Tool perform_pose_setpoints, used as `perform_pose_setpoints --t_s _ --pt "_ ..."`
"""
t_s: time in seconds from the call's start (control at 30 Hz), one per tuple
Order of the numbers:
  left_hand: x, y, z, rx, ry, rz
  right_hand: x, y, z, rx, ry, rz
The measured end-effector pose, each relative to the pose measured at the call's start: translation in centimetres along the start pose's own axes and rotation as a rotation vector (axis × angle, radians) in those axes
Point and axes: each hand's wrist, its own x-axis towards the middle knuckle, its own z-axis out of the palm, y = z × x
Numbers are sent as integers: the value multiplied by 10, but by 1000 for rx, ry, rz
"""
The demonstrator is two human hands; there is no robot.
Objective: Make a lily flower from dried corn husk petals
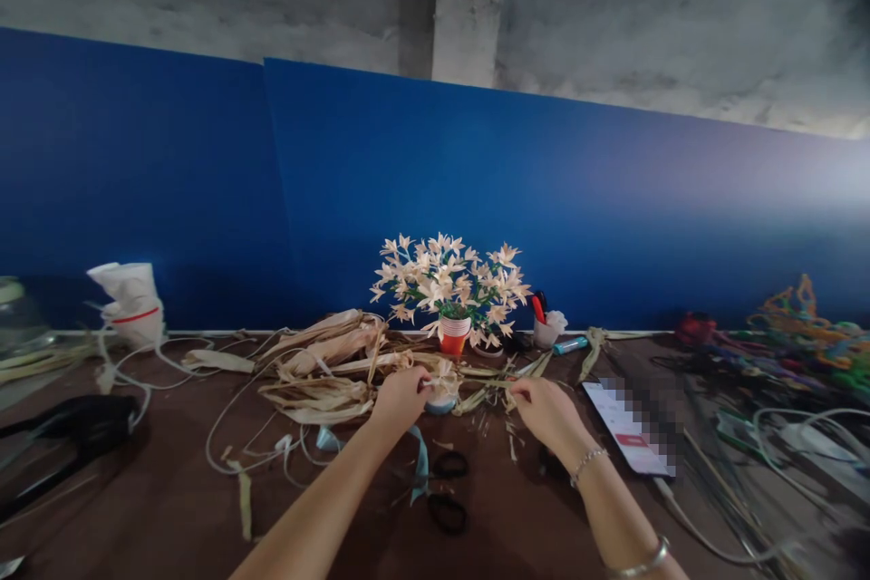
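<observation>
My left hand point(401, 401) pinches a small pale piece of dried husk point(441, 377) above the brown table, just right of a heap of dried husk strips point(319, 376). My right hand point(547, 412) is close by, its fingertips closed on a thin husk strip point(486, 390) that reaches toward the left hand. A small pale blue cup point(440, 405) sits just below the pinched piece. Black-handled scissors point(449, 489) lie on the table under my forearms, and a bracelet circles my right wrist.
A bouquet of husk flowers in a red-and-white cup point(454, 333) stands behind my hands, before a blue wall point(408, 181). A blurred phone point(629, 428) lies to the right. White cables point(251, 444), a blue ribbon point(420, 462) and colourful twisted craft wire point(802, 335) lie about.
</observation>
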Motion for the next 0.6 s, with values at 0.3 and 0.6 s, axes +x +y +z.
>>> perform_pose_setpoints --t_s 0.3,0.6 --pt "-12 -17 -9 -94 -37 16 -11 -33 25 29 -107 -133" --pt "-27 -26 -34 -208 -50 -6 -25 -69 46 9 -138 -300"
